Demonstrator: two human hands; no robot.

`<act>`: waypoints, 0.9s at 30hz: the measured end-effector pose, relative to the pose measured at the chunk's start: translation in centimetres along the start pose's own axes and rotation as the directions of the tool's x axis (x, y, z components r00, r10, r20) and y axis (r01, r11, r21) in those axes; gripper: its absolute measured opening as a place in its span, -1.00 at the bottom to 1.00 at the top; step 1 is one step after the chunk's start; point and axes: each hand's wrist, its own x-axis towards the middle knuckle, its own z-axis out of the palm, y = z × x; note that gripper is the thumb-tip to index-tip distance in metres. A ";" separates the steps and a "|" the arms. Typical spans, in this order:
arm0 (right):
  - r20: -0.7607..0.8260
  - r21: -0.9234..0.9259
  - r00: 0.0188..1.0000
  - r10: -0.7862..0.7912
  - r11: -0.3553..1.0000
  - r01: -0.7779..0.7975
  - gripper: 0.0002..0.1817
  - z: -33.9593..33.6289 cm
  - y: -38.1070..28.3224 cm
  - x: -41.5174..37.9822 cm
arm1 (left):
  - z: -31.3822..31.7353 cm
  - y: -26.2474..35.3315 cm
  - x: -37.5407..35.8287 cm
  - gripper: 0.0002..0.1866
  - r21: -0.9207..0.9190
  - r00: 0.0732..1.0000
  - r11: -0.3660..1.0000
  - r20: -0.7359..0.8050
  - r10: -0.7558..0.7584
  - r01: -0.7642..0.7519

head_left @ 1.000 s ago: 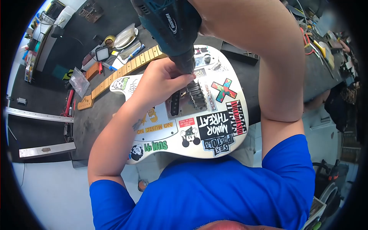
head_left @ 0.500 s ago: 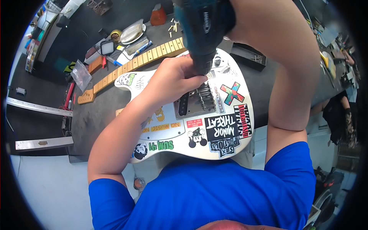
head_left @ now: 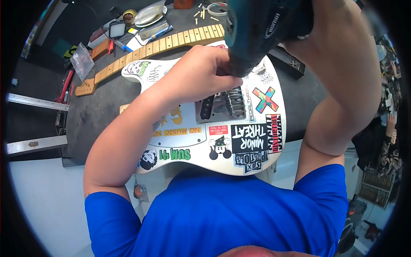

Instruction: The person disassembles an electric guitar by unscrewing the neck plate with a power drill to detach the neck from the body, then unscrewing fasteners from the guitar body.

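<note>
A white electric guitar body (head_left: 218, 167) covered in stickers lies in front of me, with a black pickup (head_left: 207, 107) and a metal bridge (head_left: 236, 105) showing. Above it, my right hand (head_left: 302, 40) grips a teal and black cordless drill (head_left: 261, 32) that points down; the drill hides part of this hand. My left hand (head_left: 205, 68) is closed at the drill's nose, thumb and fingers together just above the bridge. Whatever sits between those fingertips is hidden by the drill and hand.
Behind the body lies a detached guitar neck (head_left: 158, 46). A black tray (head_left: 289, 62) holding small metal parts stands at the right. Plastic bags (head_left: 81, 62), a blue marker (head_left: 160, 31), small pale pieces (head_left: 201, 15) and metal rulers (head_left: 36, 144) lie about the dark bench (head_left: 98, 124).
The drill and my right hand have shifted right and lower over the body. My left hand stays at the drill's nose. The whole view has also shifted somewhat.
</note>
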 end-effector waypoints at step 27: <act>0.031 -0.016 1.000 -0.003 1.000 0.003 -0.18 -1.4 1.3 -0.9 | 0.0 0.9 -0.3 -0.79 0.228 0.997 0.970 -0.001 -0.082 0.080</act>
